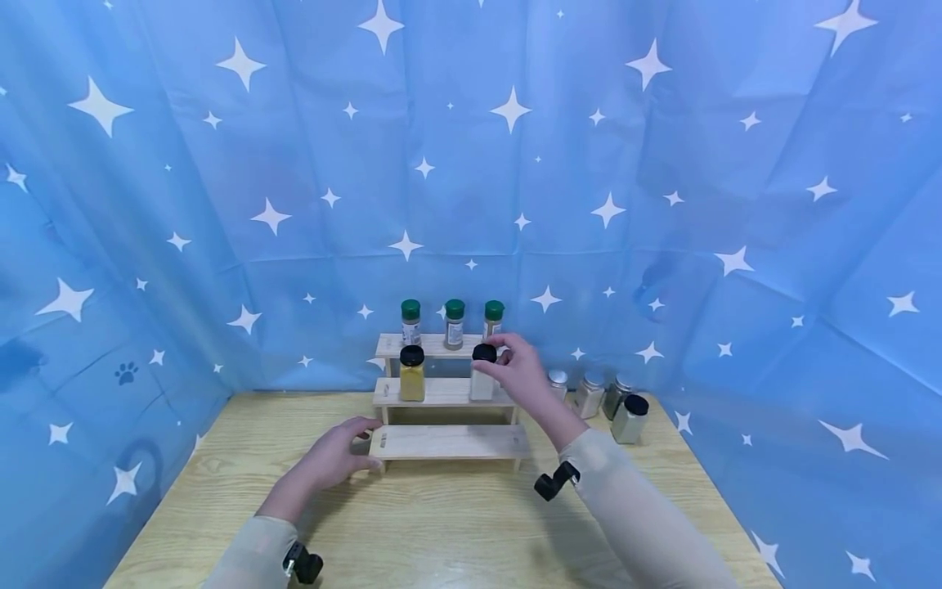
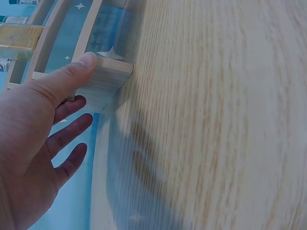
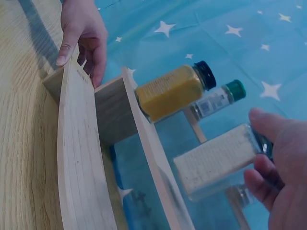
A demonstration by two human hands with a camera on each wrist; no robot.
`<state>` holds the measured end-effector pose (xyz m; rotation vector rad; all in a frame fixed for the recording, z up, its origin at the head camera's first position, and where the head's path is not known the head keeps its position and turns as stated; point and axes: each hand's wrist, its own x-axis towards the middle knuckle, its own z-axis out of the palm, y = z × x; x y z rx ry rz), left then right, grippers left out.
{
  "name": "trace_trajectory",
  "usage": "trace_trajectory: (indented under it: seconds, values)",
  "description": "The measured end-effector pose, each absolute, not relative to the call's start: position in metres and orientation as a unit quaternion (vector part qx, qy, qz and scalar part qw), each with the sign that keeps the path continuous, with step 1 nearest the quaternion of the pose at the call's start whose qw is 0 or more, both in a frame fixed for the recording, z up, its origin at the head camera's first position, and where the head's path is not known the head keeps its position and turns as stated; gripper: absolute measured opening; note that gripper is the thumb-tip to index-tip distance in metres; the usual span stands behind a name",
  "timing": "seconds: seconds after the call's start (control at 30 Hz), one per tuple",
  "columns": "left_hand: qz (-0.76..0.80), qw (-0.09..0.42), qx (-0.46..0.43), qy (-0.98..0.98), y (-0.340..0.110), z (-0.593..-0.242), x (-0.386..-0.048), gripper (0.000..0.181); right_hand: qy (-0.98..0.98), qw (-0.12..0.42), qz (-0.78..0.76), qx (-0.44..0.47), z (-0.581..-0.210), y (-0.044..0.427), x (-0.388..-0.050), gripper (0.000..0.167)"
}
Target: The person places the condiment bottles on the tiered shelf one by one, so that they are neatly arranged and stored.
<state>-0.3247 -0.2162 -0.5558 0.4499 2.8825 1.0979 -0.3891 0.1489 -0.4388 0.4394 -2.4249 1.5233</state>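
A three-tier wooden spice rack stands on the table. My left hand grips the left end of its lowest tier; in the left wrist view the thumb lies against the wood. With thumb and fingers, my right hand holds a spice jar of white contents near its black cap, at the right part of the middle tier. Whether its base touches the tier, I cannot tell. A black-capped jar of yellow spice stands on that tier's left part. Three green-capped jars line the top tier.
Right of the rack, several jars stand on the table: a black-capped jar, a dark-filled jar and pale-capped jars. A blue curtain with white stars hangs behind and at both sides of the wooden table.
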Motion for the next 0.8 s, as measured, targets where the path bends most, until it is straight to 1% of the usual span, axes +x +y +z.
trace_trajectory:
  seconds: [0.33,0.57,0.8]
  values:
    - [0.348,0.01,0.14,0.927,-0.217,-0.558,-0.325,0.071,-0.83,0.114,0.522,0.161,-0.44,0.129,-0.395,0.044]
    - [0.35,0.011,0.141,0.926,-0.217,-0.559,-0.326,0.072,-0.822,0.093,0.535,0.173,-0.442,0.118,-0.399,0.045]
    - [0.349,0.009,0.145,0.926,-0.218,-0.559,-0.327,0.072,-0.827,0.081,0.531,0.165,-0.444,0.109,-0.399,0.047]
